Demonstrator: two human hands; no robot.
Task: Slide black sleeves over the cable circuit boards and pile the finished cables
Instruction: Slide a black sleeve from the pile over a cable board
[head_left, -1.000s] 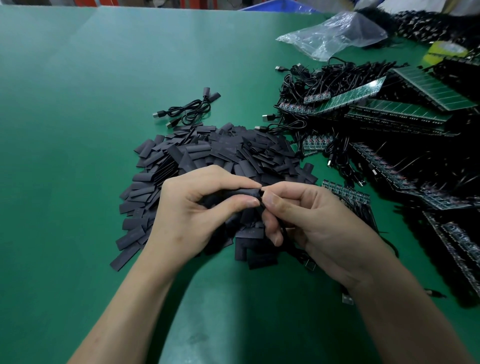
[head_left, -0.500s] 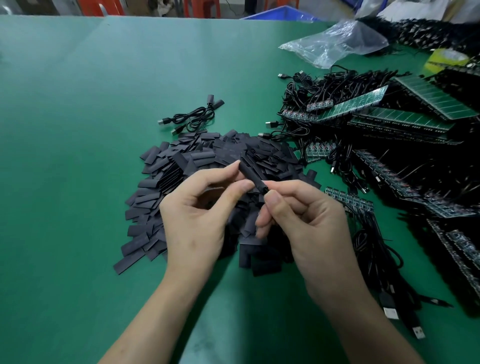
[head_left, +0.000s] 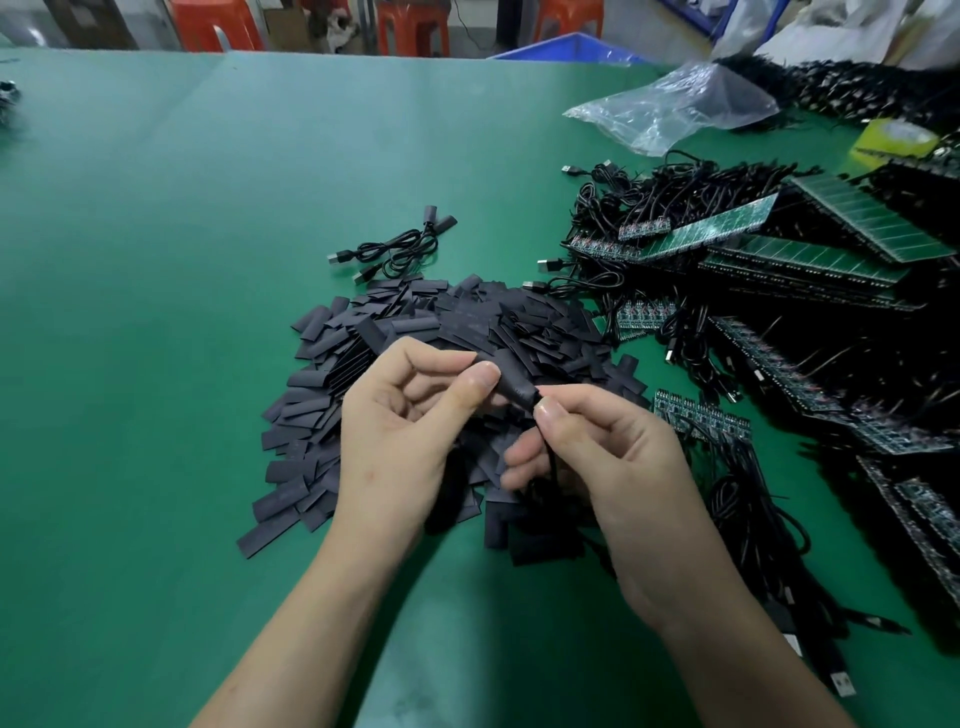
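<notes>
Left hand (head_left: 410, 415) pinches the black sleeve (head_left: 514, 385) thumb-to-forefinger. Right hand (head_left: 613, 457) pinches the cable (head_left: 551, 467) at the sleeve's lower end, above the loose sleeve heap (head_left: 441, 332) mid bench (head_left: 156, 312). Board hidden, so sleeving looks nearly done. Next: seat it, then drop onto the finished cables (head_left: 400, 249) toward the far edge.

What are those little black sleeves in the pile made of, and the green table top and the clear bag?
Black sleeves: probably thin matte plastic tubing; they lie as dull, flattened strips. Table top: seemingly a smooth rubber or vinyl mat, showing a soft sheen. Clear bag: thin plastic film, see-through, crumpled and glossy.
</notes>
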